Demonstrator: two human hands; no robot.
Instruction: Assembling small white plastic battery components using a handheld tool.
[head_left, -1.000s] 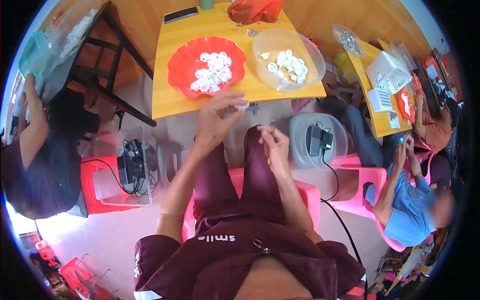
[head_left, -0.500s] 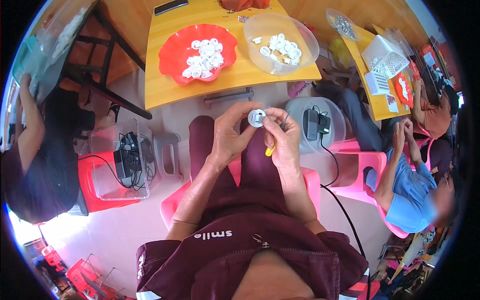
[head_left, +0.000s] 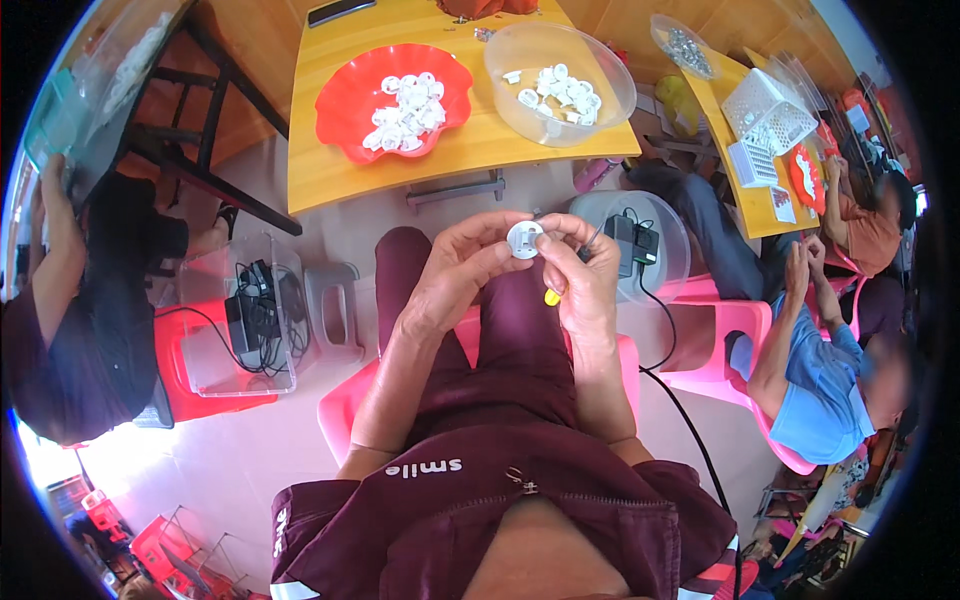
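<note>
Here, over the lap, the left hand (head_left: 455, 275) and right hand (head_left: 585, 275) are both pinching one small white round part (head_left: 524, 239), fingers (head_left: 500, 222) closed on its rim; a yellow-tipped tool (head_left: 551, 297) is showing under the right palm. Judging by this, one piece is being worked mid-batch. Further out, on the yellow worktop (head_left: 330, 170), a red scalloped bowl (head_left: 345, 95) is holding a heap of similar white parts, and a clear bowl (head_left: 610, 85) is holding fewer. Far right, a white basket (head_left: 765, 110) and a red round label are lying on a second worktop.
</note>
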